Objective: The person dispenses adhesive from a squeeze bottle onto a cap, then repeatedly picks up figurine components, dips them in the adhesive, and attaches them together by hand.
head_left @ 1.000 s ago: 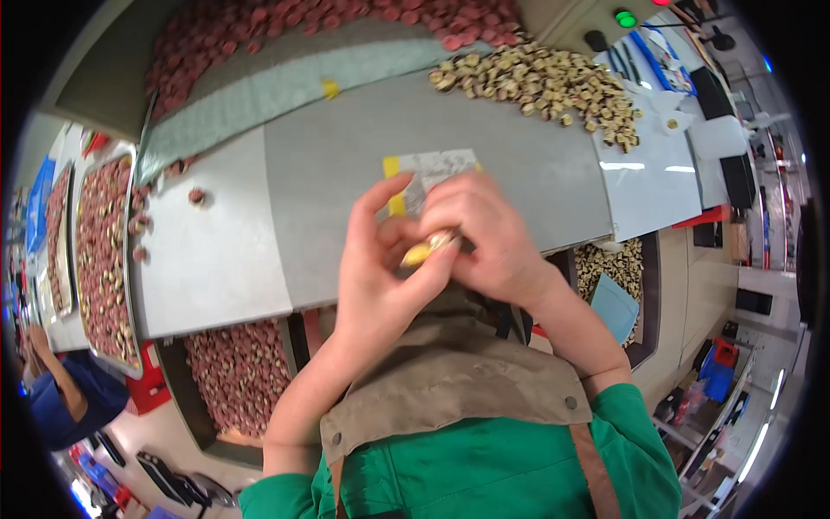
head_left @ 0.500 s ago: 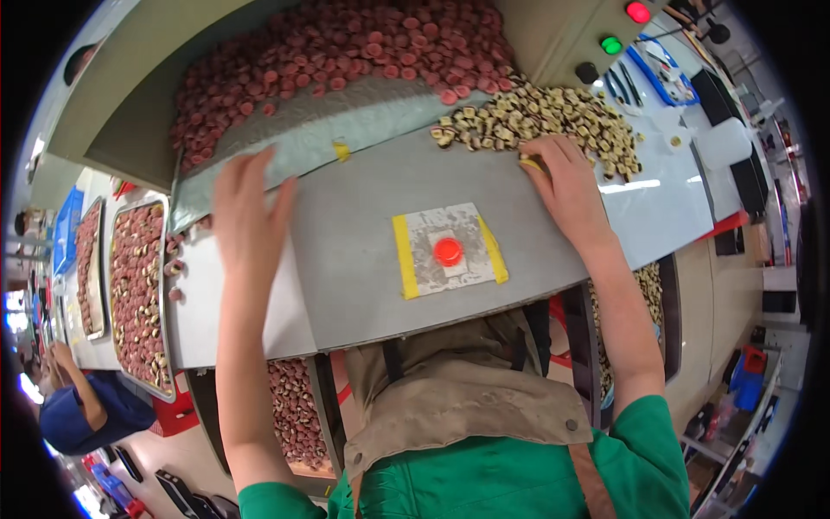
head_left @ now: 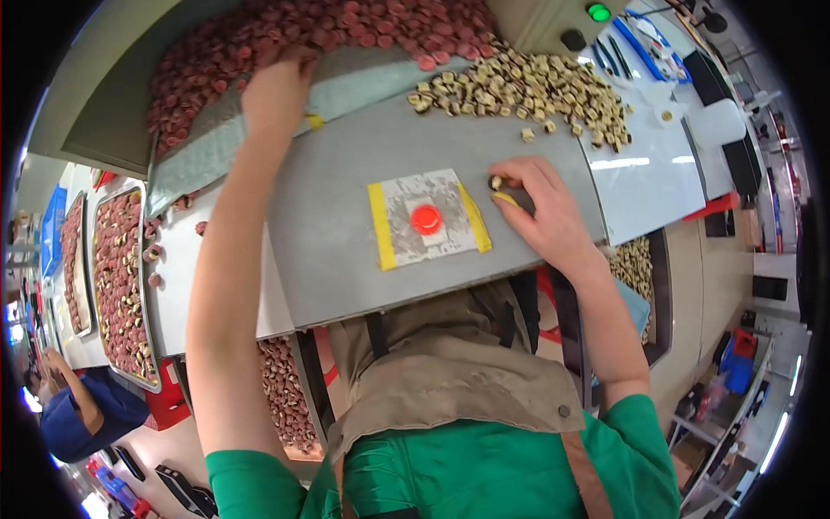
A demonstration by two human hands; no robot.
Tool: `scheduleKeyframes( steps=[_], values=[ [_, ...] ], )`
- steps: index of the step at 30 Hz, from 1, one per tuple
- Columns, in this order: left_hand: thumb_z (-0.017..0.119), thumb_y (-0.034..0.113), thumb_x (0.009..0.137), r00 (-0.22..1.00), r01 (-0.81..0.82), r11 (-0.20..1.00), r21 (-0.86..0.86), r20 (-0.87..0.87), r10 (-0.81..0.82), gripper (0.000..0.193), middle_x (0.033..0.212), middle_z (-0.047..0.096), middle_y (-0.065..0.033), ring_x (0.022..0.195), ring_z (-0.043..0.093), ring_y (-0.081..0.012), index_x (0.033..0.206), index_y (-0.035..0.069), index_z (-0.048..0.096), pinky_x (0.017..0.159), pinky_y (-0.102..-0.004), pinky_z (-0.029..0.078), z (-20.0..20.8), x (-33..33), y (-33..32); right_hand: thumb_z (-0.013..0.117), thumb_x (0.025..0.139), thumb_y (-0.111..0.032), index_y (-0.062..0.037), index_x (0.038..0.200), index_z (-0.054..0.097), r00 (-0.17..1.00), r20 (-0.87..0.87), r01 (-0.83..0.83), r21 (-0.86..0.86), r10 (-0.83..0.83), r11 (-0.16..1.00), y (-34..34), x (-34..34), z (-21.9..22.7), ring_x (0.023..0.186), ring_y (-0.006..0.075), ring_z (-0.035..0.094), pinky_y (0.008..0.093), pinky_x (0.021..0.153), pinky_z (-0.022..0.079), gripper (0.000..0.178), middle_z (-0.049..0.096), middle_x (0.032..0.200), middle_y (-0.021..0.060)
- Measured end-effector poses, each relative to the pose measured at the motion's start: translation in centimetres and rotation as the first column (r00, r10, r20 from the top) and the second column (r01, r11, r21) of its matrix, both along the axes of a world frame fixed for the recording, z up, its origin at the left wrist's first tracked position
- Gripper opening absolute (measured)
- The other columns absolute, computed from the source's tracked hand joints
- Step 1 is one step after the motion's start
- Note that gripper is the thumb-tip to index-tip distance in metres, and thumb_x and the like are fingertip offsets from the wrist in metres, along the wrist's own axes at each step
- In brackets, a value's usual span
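My left hand (head_left: 278,91) reaches to the front edge of the heap of small round red-pink caps (head_left: 346,30). Its fingers curl down at the caps, and what lies between them is hidden. On the right, above the grey tabletop, my right hand (head_left: 546,214) pinches a small cream-and-dark part (head_left: 495,182) between thumb and forefinger; yellow tape wraps the thumb. Between my arms a red round piece (head_left: 426,220) sits in the middle of a worn pale pad (head_left: 441,186) with yellow tape along two sides. Beyond my right hand lies a pile of cream-and-dark parts (head_left: 519,86).
A metal tray (head_left: 121,285) of red and cream pieces stands at the left, beside a seated person in blue (head_left: 91,411). Bins of red pieces (head_left: 285,394) and cream parts (head_left: 635,268) sit below the table's edge. Pliers (head_left: 609,60) lie at the far right.
My left hand has moved away from me, from over the table to the red caps. My right hand has come back from the cream pile with a part. The view has shifted slightly.
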State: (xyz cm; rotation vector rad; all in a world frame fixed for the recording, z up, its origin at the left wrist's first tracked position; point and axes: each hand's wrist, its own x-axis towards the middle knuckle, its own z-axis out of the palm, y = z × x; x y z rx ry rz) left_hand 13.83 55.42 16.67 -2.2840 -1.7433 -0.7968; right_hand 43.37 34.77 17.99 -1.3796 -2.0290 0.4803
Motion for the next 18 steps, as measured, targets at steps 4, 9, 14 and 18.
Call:
scheduleKeyframes(
  steps=[4, 9, 14, 18],
  values=[
    [0.06, 0.024, 0.089, 0.987, 0.157, 0.974, 0.164, 0.019, -0.162, 0.018, 0.102, 0.063, -0.012, 0.086, 0.063, -0.0315, 0.103, 0.014, 0.065, 0.074, -0.0384, 0.052, 1.0, -1.7, -3.3, 0.063, 0.083, -0.002, -0.0041, 0.114, 0.056, 0.999, -0.037, -0.009, -0.03, 0.008, 1.0, 0.2, 0.2, 0.6, 0.09, 0.0231, 0.059, 0.032, 0.082, 0.048, 0.032, 0.056, 0.104, 0.0103],
    [0.054, 0.017, 0.096, 0.62, 0.402, 0.862, -0.308, 0.784, -0.008, 0.029, 0.109, 0.062, -0.0067, 0.092, 0.061, -0.0145, 0.121, 0.002, 0.06, 0.08, -0.0266, 0.049, 1.8, -1.5, -11.1, 0.065, 0.083, -0.004, -0.0047, 0.115, 0.056, 0.998, 0.05, -0.03, 0.0, 0.03, 1.0, 0.3, 0.5, 0.1, 0.088, 0.0224, 0.059, 0.0326, 0.079, 0.05, 0.033, 0.056, 0.104, 0.0099],
    [0.052, 0.014, 0.098, 0.015, 0.696, 0.66, -0.281, 0.926, 0.378, 0.037, 0.115, 0.056, -0.006, 0.099, 0.057, -0.0116, 0.131, -0.002, 0.051, 0.09, -0.0249, 0.047, 2.5, 0.4, -18.9, 0.065, 0.084, -0.005, -0.0045, 0.113, 0.057, 0.988, 0.155, 0.004, -0.015, -0.001, 1.0, 0.3, 0.0, -0.1, 0.085, 0.0234, 0.059, 0.0332, 0.077, 0.05, 0.03, 0.057, 0.099, 0.0101],
    [0.054, 0.017, 0.098, -0.231, 0.8, 0.595, -0.08, 0.874, 0.428, 0.041, 0.111, 0.057, -0.0056, 0.097, 0.057, -0.0105, 0.134, -0.002, 0.047, 0.087, -0.0246, 0.047, 0.9, 0.3, -21.7, 0.063, 0.085, -0.006, -0.0039, 0.109, 0.058, 0.998, 0.062, 0.035, -0.124, -0.028, 0.992, -0.2, -2.5, 2.0, 0.084, 0.0261, 0.059, 0.0345, 0.076, 0.049, 0.025, 0.057, 0.095, 0.0107]
  ],
)
